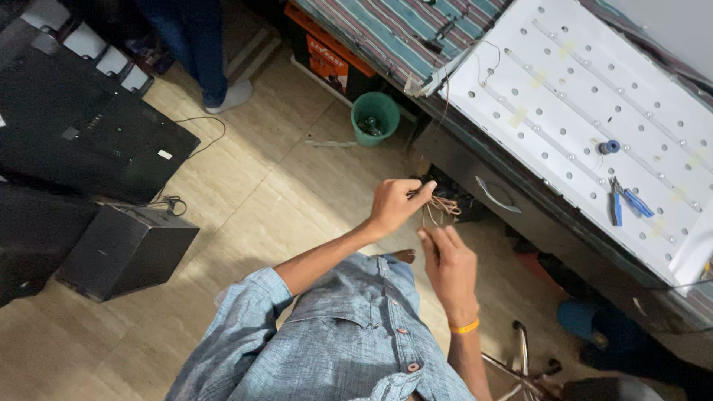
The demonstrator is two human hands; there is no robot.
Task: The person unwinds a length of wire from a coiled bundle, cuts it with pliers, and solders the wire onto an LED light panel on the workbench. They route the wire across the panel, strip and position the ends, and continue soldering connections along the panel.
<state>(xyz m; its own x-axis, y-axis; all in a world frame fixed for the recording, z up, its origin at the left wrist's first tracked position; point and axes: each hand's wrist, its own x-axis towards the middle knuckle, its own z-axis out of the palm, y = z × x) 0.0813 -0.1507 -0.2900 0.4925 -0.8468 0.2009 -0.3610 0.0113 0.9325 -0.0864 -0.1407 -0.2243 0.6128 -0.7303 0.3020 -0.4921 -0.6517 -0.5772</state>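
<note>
My left hand [396,205] is raised in front of me over the floor, its fingers pinched on a small tangle of thin brownish wires [443,206]. Just below it, my right hand [448,266], with an orange band at the wrist, has its fingers closed together on strands that hang from the tangle. The two hands are close but not touching. I cannot make out exactly where the right fingertips hold the wire.
A white backlight panel [587,111] with LED strips lies on the bench at right. Blue-handled pliers [627,202] and a small blue spool [609,147] rest on it. On the floor are a green bucket [376,117], a black speaker box [126,249] and a black screen [82,134]. Another person's legs [200,52] stand behind.
</note>
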